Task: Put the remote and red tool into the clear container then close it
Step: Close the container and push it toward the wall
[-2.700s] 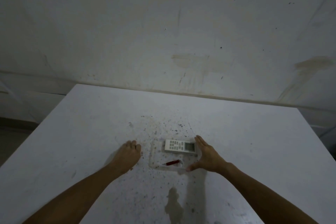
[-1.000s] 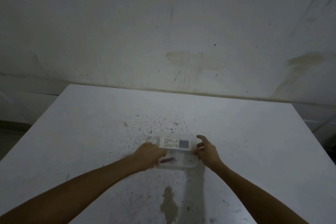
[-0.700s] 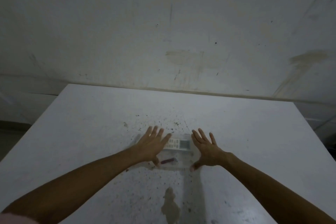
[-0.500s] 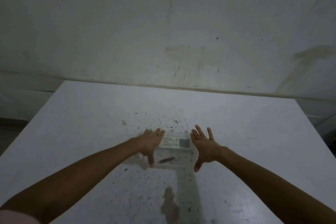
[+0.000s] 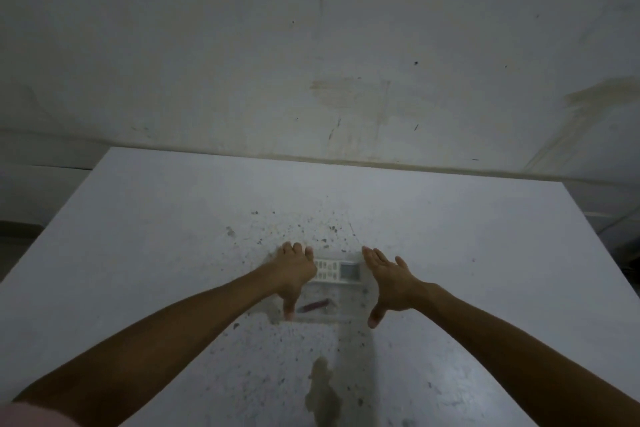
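1. Clear plastic makes up the clear container [image 5: 349,308], which sits on the near middle of the desk [image 5: 467,253]; its walls are faint against the speckled top.
2. The white remote [image 5: 337,270] lies lengthwise along the container's far side, display end to the right.
3. The red tool [image 5: 313,305] lies nearer, toward the left, apart from the remote and seemingly inside the container as well.
4. Both things therefore look loaded, so that part of the task appears done.
5. A lid seems to lie over them, though its outline is too faint to confirm; whether it has snapped shut cannot be told.
6. The left hand [image 5: 294,276] rests on the container's left end, fingers curled at the far corner and thumb stretched to the near corner, clasping the edge rather than lifting anything.
7. The right hand [image 5: 389,279] is spread flat at the right end, fingers pointing far, thumb toward the near corner; it grips nothing.
8. What likely remains is pressing the edges down to seal.
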